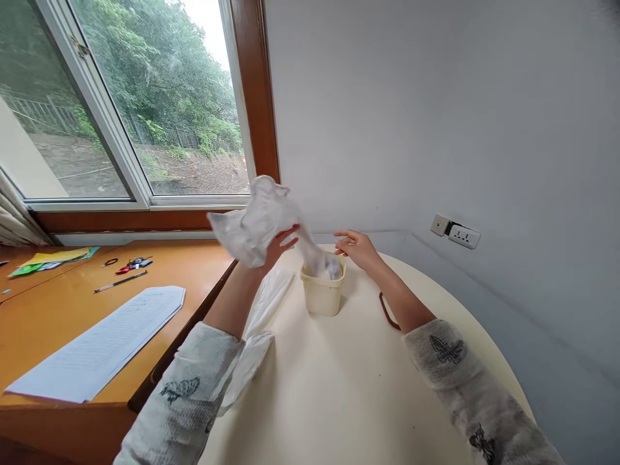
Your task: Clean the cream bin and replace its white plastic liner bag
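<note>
A thin white plastic bag (256,223) billows up around my left hand (279,247), which grips it. Its lower part trails down into a small cream-coloured bin (322,296) that stands on the round table. Some crumpled, whitish stuff shows at the bin's mouth; I cannot tell whether it is all part of the bag. To the right of the bin, my right hand (356,248) hovers just above the rim with its fingers apart and nothing in them. Another white plastic bag (249,361) lies flattened on the table under my left forearm.
The cream table (334,400) curves along the wall. A reddish-brown loop (387,313) lies beside my right forearm. On the wooden desk (203,271) at left are papers (104,345), a pen (121,281), keys (138,263) and coloured sheets (53,259).
</note>
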